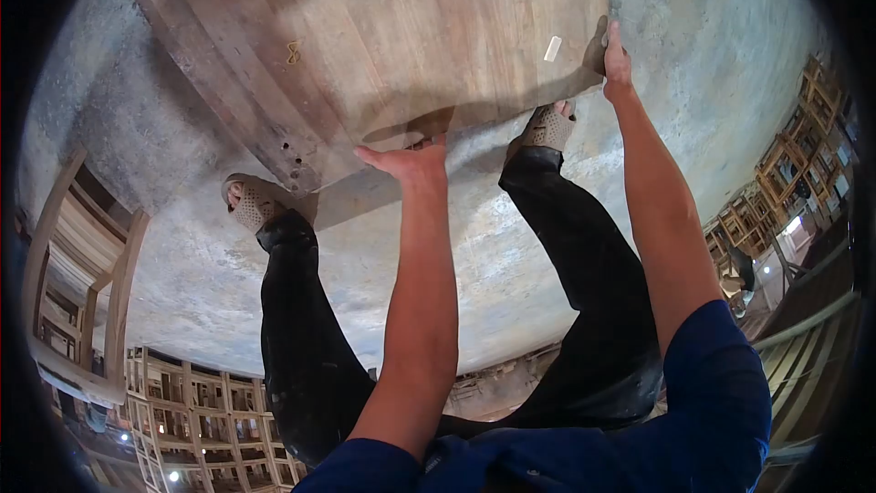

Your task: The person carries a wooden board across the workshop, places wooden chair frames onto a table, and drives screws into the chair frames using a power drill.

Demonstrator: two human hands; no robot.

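A large wooden panel (429, 27) made of joined planks spans the upper middle of the head view, above the floor. At its near edge, my left hand (412, 161) grips it with the thumb stretched left; the fingers are partly hidden by the wood. My right hand (618, 66) holds the panel at its right near corner, with one digit pointing up along the side edge and the other fingers hidden. A small white rectangular piece (553, 48) lies on the panel, and a yellow mark (293, 53) shows on its left part. Dark holes (290, 153) pierce the lower left corner.
My sandalled feet (251, 204) stand apart on the mottled grey concrete floor (201, 283), close to the panel's near edge. A wooden frame (119, 301) stands at the left. Stacked wooden frames (205, 411) are at lower left, with more frames (789, 164) at right.
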